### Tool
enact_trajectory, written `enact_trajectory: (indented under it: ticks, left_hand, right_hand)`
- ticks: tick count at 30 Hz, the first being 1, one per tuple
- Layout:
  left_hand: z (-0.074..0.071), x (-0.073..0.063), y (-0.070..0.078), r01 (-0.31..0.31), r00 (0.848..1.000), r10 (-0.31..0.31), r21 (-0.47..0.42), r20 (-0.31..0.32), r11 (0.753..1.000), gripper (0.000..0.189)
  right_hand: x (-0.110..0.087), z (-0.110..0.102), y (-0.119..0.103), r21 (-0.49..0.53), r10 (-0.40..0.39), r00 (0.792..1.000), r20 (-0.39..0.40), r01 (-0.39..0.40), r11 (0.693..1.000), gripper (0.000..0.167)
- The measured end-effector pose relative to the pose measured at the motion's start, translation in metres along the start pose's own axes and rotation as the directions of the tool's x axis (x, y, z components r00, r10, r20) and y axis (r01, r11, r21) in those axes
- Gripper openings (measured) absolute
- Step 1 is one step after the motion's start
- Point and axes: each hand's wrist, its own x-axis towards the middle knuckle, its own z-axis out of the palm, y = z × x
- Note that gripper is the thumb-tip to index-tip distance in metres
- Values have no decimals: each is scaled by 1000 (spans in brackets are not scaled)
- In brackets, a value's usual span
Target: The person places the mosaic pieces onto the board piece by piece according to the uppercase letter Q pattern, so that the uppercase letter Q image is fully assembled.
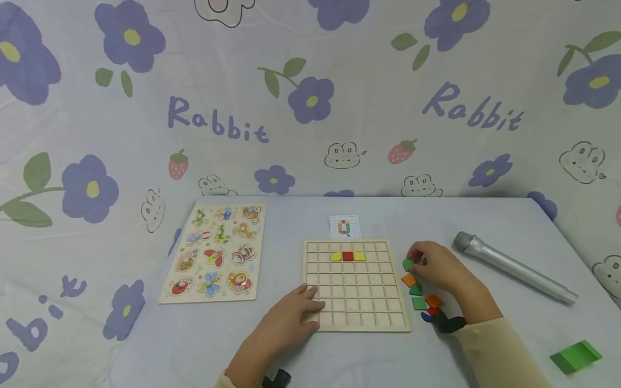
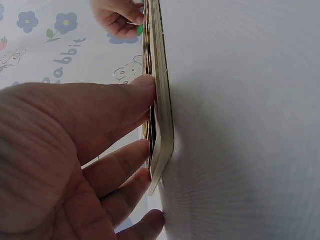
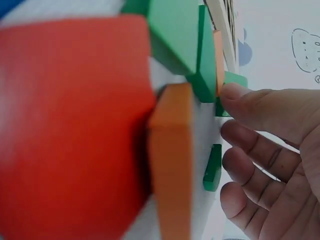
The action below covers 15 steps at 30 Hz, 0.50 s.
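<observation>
Loosely spread, left hand (image 1: 291, 315) touches the board (image 1: 359, 291); past its right edge, right hand (image 1: 439, 267) pinches a green piece (image 1: 407, 264).

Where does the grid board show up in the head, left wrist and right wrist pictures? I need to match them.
Head: grid board below centre, seen from above.
Left wrist: edge-on, a narrow upright strip near the middle, running down from the top.
Right wrist: just a slanting strip at the top, right of centre.
Shared landmark: the right hand, right of centre in head, top left in left wrist, right side in right wrist.
</observation>
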Motion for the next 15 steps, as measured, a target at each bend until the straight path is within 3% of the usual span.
enact_trajectory:
  ticks: [8,15]
  left_hand:
    - [1,0,-3,-19,1000,19,11,-1,1000,44]
    - [2,0,-5,-26,1000,26,5,0,1000,44]
  right_hand:
    - [-6,-7,-25,19,-42,993,-108,45,999,7]
    - [5,17,-66,125,-91,994,-55,98,987,5]
